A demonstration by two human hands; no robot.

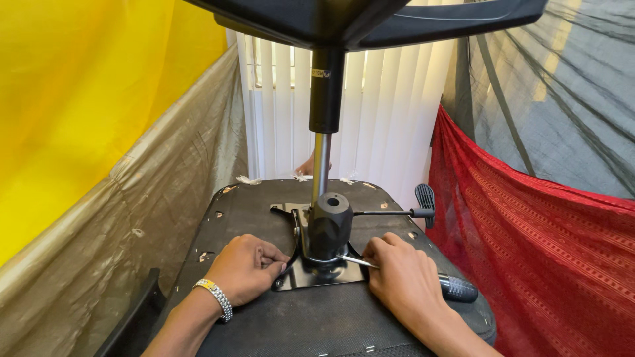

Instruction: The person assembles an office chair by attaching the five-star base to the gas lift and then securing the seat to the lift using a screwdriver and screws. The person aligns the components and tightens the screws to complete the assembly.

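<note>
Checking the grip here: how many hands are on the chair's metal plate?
2: the left hand presses the metal plate edge; the right hand holds a screwdriver at its base.

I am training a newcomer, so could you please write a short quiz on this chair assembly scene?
1. True or false: the right hand holds a screwdriver.
2. Which hand wears the bracelet?
3. The left hand rests on: A) the metal plate, B) the red cloth, C) the blinds.

Key: 1 true; 2 left; 3 A.
</note>
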